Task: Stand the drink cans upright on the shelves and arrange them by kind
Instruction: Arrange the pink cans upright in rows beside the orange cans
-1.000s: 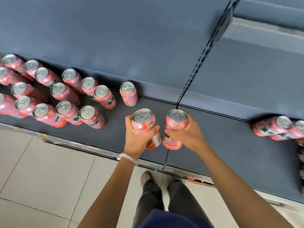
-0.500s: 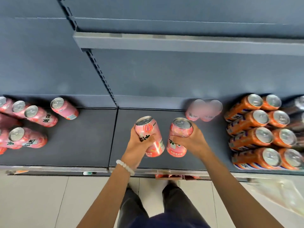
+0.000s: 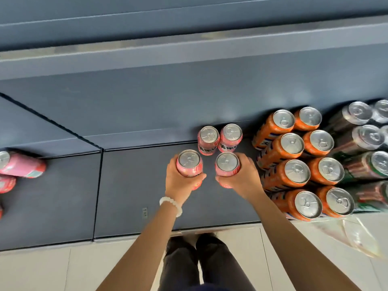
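Head view, looking down on a dark shelf (image 3: 63, 206). Left hand (image 3: 180, 181) wrapped around one pink can (image 3: 189, 163), fingers curled round its body; right hand (image 3: 241, 177) wrapped likewise around a second pink can (image 3: 227, 164). Both held cans upright, long axes vertical, lids facing the camera. Whether the bases already rest on the shelf: cannot be told from this angle.

Directly behind the held pair, toward the back wall, two standing pink cans (image 3: 219, 138), side by side and touching or nearly so. Right-hand can just in front of this pair, close to the near edge of the rear cans; left-hand can slightly farther left and apart from them by a small gap.

To the right, a block of upright orange cans (image 3: 298, 156), just beside the right hand; beyond these, darker cans (image 3: 361, 141), partly out of frame. Far left, on the neighbouring shelf section, more pink cans (image 3: 21, 166) well apart from the hands.

Judged step: setting down a second row of pink in front of the first. Decisive relation: rear pair straight ahead of both hands, right hand nearer; a short forward push, axes kept vertical, likely enough to close the row.
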